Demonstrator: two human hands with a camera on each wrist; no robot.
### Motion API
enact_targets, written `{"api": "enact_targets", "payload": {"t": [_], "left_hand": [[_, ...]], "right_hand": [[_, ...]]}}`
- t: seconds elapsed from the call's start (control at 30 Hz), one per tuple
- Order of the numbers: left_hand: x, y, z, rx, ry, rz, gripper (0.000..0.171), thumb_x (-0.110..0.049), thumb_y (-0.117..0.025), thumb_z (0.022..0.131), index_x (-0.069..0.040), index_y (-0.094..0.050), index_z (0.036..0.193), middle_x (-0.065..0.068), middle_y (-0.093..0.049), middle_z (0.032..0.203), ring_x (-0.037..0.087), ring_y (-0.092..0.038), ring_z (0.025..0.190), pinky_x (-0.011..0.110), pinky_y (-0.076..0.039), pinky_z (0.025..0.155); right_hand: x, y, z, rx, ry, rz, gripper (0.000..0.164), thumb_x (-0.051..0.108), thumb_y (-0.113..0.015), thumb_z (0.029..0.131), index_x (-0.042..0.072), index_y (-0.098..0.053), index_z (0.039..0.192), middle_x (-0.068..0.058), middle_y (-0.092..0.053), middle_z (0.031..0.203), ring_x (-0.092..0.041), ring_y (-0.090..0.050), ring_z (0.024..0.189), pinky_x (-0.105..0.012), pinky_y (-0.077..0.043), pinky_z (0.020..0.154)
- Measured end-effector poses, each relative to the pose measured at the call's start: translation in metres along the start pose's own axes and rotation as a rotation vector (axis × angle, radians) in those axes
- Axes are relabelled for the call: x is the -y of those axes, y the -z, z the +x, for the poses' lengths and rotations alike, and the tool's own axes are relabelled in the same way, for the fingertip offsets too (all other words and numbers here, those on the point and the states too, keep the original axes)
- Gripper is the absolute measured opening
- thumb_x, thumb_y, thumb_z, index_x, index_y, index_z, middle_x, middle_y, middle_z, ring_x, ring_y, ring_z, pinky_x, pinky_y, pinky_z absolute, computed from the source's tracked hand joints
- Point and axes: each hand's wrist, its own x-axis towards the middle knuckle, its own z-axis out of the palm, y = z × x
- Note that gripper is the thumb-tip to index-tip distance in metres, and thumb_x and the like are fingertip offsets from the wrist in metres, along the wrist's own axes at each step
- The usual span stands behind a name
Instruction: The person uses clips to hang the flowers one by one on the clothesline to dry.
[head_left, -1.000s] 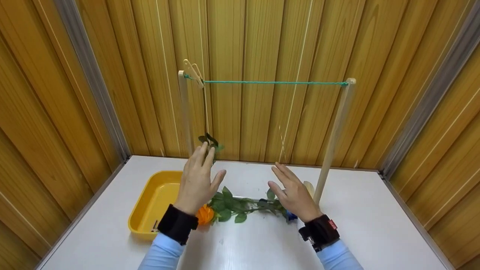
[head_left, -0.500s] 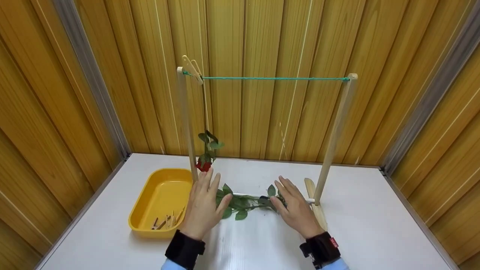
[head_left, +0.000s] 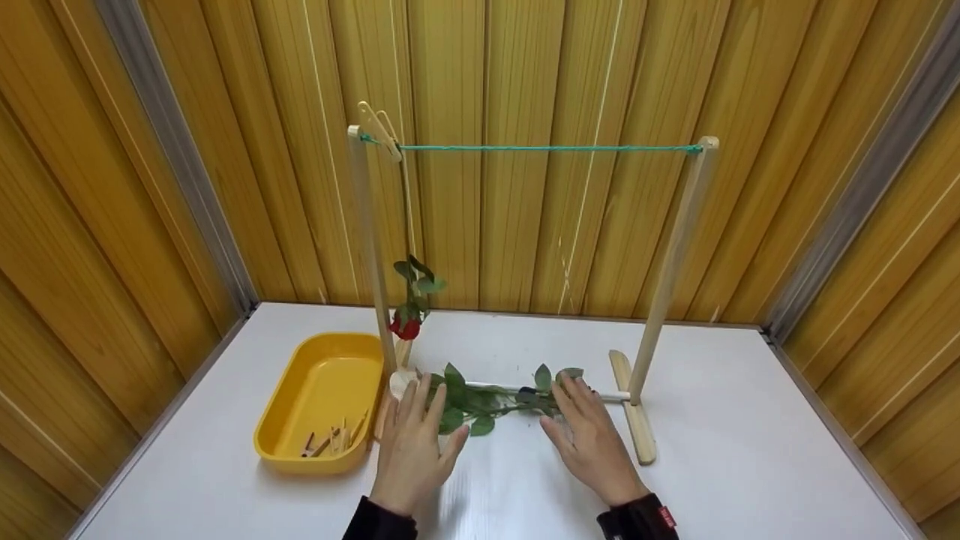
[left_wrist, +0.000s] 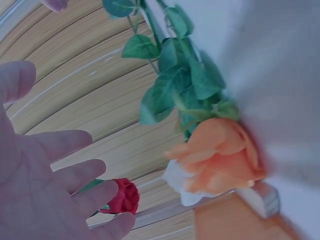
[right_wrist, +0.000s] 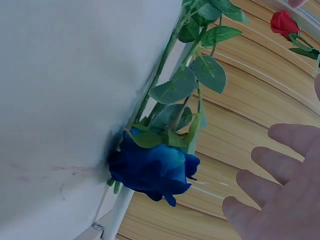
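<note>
My left hand [head_left: 414, 454], fingers straight and apart, hovers over the left end of the roses lying on the table. In the left wrist view an orange rose [left_wrist: 220, 155] lies near it, with white petals [left_wrist: 181, 184] behind. My right hand [head_left: 592, 446] is likewise extended, holding nothing, above the right end of the stems. A blue rose [right_wrist: 152, 167] appears beside it in the right wrist view; from the head it is hidden by the hand. A red rose [head_left: 406, 328] hangs head down from a wooden clothespin [head_left: 381, 133] on the green cord [head_left: 525, 148].
The cord is strung between two wooden posts [head_left: 671, 277] standing on wooden feet [head_left: 637, 431]. A yellow tray [head_left: 274, 401] at the left contains several small clothespins [head_left: 337, 439]. Ribbed wood-look walls [head_left: 517, 225] enclose the white table [head_left: 742, 435] at the back and sides.
Both hands have come down and back toward me from in front of the frame. The red rose and the tray's clothespins, earlier covered by the left hand and arm, now show.
</note>
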Motion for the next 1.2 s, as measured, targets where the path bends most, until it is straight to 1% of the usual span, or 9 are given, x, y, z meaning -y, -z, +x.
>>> {"api": "enact_targets", "payload": {"t": [0.1, 0.3, 0.6, 0.67, 0.77, 0.9, 1.07, 1.13, 1.2], "left_hand": [[0.001, -0.003, -0.003, 0.022, -0.001, 0.01, 0.069, -0.052, -0.054, 0.103, -0.002, -0.052, 0.15, 0.022, -0.037, 0.162, 0.043, -0.033, 0.15, 0.064, -0.023, 0.122], [0.003, -0.005, -0.003, 0.024, -0.023, 0.038, 0.066, -0.05, -0.051, 0.104, -0.003, -0.052, 0.15, 0.023, -0.037, 0.162, 0.043, -0.034, 0.149, 0.063, -0.023, 0.122], [0.006, -0.005, -0.005, 0.063, 0.012, 0.029, 0.063, -0.048, -0.05, 0.105, -0.003, -0.053, 0.149, 0.022, -0.038, 0.162, 0.043, -0.032, 0.15, 0.062, -0.022, 0.123], [0.007, -0.005, -0.005, 0.056, 0.016, 0.038, 0.062, -0.047, -0.05, 0.106, -0.002, -0.053, 0.149, 0.023, -0.039, 0.161, 0.043, -0.033, 0.15, 0.062, -0.022, 0.122], [0.008, -0.002, -0.005, 0.026, 0.017, 0.044, 0.059, -0.044, -0.051, 0.106, -0.001, -0.055, 0.147, 0.024, -0.042, 0.158, 0.045, -0.035, 0.148, 0.062, -0.024, 0.122], [0.011, 0.002, -0.004, -0.004, 0.029, 0.023, 0.056, -0.04, -0.053, 0.106, 0.001, -0.057, 0.144, 0.026, -0.045, 0.155, 0.047, -0.037, 0.146, 0.062, -0.026, 0.121], [0.016, 0.005, -0.004, 0.01, 0.085, -0.009, 0.057, -0.041, -0.052, 0.107, 0.0, -0.055, 0.146, 0.025, -0.043, 0.158, 0.046, -0.034, 0.149, 0.064, -0.027, 0.12], [0.018, 0.006, -0.003, -0.002, 0.104, -0.012, 0.056, -0.041, -0.052, 0.107, 0.0, -0.056, 0.146, 0.025, -0.043, 0.157, 0.046, -0.035, 0.148, 0.065, -0.028, 0.12], [0.02, 0.006, -0.004, -0.034, 0.11, -0.015, 0.055, -0.039, -0.053, 0.106, 0.002, -0.057, 0.144, 0.027, -0.045, 0.155, 0.047, -0.039, 0.145, 0.065, -0.03, 0.118]], "right_hand": [[0.001, -0.005, -0.004, 0.004, 0.002, -0.022, 0.059, 0.033, -0.062, 0.104, -0.004, -0.05, 0.149, -0.023, -0.041, 0.159, -0.045, -0.033, 0.149, -0.062, -0.023, 0.122], [0.004, -0.013, -0.008, 0.011, 0.031, -0.068, 0.059, 0.036, -0.06, 0.105, -0.004, -0.051, 0.148, -0.024, -0.043, 0.158, -0.047, -0.034, 0.148, -0.065, -0.025, 0.12], [0.01, -0.023, -0.011, 0.065, 0.018, -0.042, 0.06, 0.037, -0.059, 0.105, -0.002, -0.05, 0.15, -0.021, -0.041, 0.16, -0.044, -0.032, 0.15, -0.062, -0.023, 0.122], [0.011, -0.024, -0.011, 0.069, 0.02, -0.036, 0.06, 0.036, -0.059, 0.105, -0.002, -0.05, 0.15, -0.021, -0.041, 0.16, -0.044, -0.032, 0.15, -0.062, -0.024, 0.122], [0.014, -0.026, -0.011, 0.082, 0.026, -0.024, 0.059, 0.035, -0.059, 0.105, -0.001, -0.05, 0.15, -0.021, -0.041, 0.16, -0.043, -0.031, 0.151, -0.06, -0.024, 0.122], [0.02, -0.028, -0.009, 0.104, 0.029, -0.001, 0.059, 0.036, -0.057, 0.106, -0.001, -0.049, 0.151, -0.02, -0.04, 0.161, -0.042, -0.029, 0.152, -0.058, -0.023, 0.123], [0.03, -0.034, -0.005, 0.123, 0.039, 0.051, 0.061, 0.039, -0.055, 0.107, -0.002, -0.048, 0.151, -0.02, -0.039, 0.162, -0.042, -0.03, 0.152, -0.059, -0.025, 0.122], [0.034, -0.038, -0.003, 0.124, 0.049, 0.074, 0.06, 0.039, -0.055, 0.107, -0.002, -0.049, 0.15, -0.021, -0.04, 0.161, -0.043, -0.032, 0.151, -0.06, -0.027, 0.121], [0.039, -0.042, 0.001, 0.12, 0.069, 0.095, 0.06, 0.039, -0.055, 0.107, -0.003, -0.05, 0.149, -0.022, -0.042, 0.159, -0.043, -0.034, 0.149, -0.06, -0.029, 0.12]]}}
